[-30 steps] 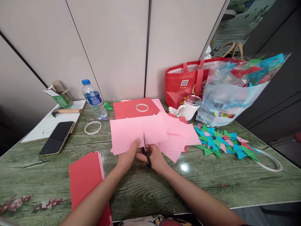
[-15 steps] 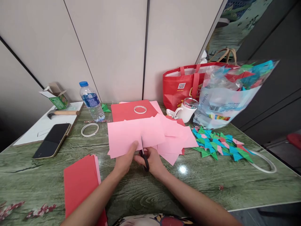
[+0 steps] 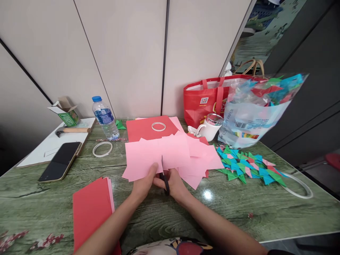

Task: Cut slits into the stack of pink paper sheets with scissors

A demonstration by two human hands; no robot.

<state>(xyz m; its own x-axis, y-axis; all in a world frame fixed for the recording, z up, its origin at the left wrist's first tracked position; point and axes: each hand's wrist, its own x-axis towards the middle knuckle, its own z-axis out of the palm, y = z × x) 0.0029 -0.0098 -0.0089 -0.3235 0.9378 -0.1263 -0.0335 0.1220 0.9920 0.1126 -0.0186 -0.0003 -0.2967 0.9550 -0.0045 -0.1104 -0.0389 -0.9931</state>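
My left hand (image 3: 145, 180) pinches a pink paper sheet (image 3: 143, 152) at its near edge, thumb on top. Black-handled scissors (image 3: 166, 184) are in my right hand (image 3: 174, 182), fingers wrapped about the handles. Their blades point away from me and lie in a cut that runs through the sheet's middle. Right of the cut, a pink flap overlaps the loose pink pieces (image 3: 209, 156) on the table. Behind the sheet lies red paper (image 3: 138, 129) with a roll of white tape (image 3: 158, 126) on it.
Left are a red paper stack (image 3: 91, 209), a phone (image 3: 61, 161), a hammer (image 3: 75, 130), a tape roll (image 3: 102, 149) and a water bottle (image 3: 106, 120). Right are a white mug (image 3: 209, 129), red bag (image 3: 196, 106), plastic bag (image 3: 247, 124), folded paper pieces (image 3: 247, 164) and a white ring (image 3: 302, 187).
The cut has lengthened toward the sheet's far edge, and the right part has shifted apart from the left part. The scissor blades look more closed. The whole view has moved slightly.
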